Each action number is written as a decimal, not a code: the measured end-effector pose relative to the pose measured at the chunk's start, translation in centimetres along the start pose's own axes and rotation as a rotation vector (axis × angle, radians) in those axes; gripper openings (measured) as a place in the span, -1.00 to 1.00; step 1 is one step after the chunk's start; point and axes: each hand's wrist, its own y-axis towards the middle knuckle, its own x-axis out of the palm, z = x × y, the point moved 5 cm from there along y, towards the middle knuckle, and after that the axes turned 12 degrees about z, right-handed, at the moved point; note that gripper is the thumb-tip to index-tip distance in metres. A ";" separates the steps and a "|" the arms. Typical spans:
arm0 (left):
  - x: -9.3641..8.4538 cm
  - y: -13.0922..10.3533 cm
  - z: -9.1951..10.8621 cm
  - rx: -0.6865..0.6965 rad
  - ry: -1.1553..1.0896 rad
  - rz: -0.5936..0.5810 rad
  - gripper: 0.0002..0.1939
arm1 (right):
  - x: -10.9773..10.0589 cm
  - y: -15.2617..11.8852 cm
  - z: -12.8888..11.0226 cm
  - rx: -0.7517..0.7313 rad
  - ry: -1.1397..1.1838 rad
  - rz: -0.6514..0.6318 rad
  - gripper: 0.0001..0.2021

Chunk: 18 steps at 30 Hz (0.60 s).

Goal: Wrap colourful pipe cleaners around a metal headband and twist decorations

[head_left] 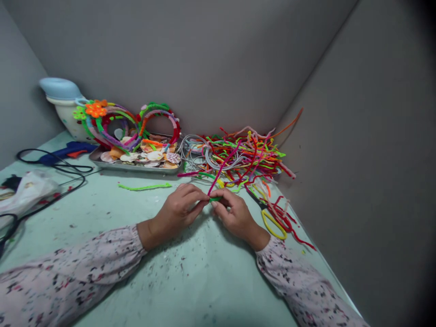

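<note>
Magenta fuzz, thin and upright: one strand [223, 166] rises at a slant from between two sets of fingertips, and this is close work! The left hand [180, 206] has thumb and forefinger nearly together, pinching the strand's foot; the right hand [235, 215] closes thumb and forefinger on a small green piece [215, 199] just beside it. Are the two joined? Fingers hide it, so no telling from here. Both hands sit over the pale green tabletop [200, 277], on the near side of the tangled heap [259, 156] of coloured strands.

And there's the hazard! The magenta strand's free end leans towards that heap and the coiled wire [218, 164], so a careless swing could snag it and drag others along. Loosen the left pinch and the foot could slip, with so little of it between the fingertips. Squeeze too hard on the right, and the green piece might bend out of shape. Mind the scissors [265, 211] too, lying near the right hand beside red scraps [283, 218]: a sideways sweep of the sleeve [289, 274] could knock them.
</note>
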 end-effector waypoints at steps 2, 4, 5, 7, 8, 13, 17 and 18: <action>0.0 0.0 -0.1 -0.015 -0.018 0.006 -0.88 | 0.1 -0.2 0.3 0.043 0.015 0.008 -0.84; -0.1 0.0 -0.1 -0.017 -0.025 0.008 -0.88 | 0.1 -0.3 0.4 0.053 -0.001 0.017 -0.87; -0.1 0.1 -0.1 -0.014 -0.025 0.007 -0.88 | 0.1 -0.3 0.4 0.048 -0.019 0.023 -0.89; 0.0 0.1 -0.1 -0.011 -0.026 0.007 -0.89 | 0.1 -0.3 0.2 0.028 -0.052 0.038 -0.91; -0.1 0.1 -0.1 -0.012 -0.025 0.009 -0.89 | 0.1 -0.3 0.2 0.015 -0.062 0.044 -0.91; -0.2 0.1 0.0 0.002 -0.024 0.031 -0.90 | 0.0 -0.2 -0.2 -0.041 -0.091 0.048 -0.93; -0.3 0.2 0.2 0.017 -0.016 0.039 -0.92 | -0.2 -0.1 -0.5 -0.075 -0.097 0.043 -0.93; -0.3 0.2 0.3 0.018 -0.013 0.040 -0.92 | -0.2 0.0 -0.6 -0.082 -0.099 0.041 -0.93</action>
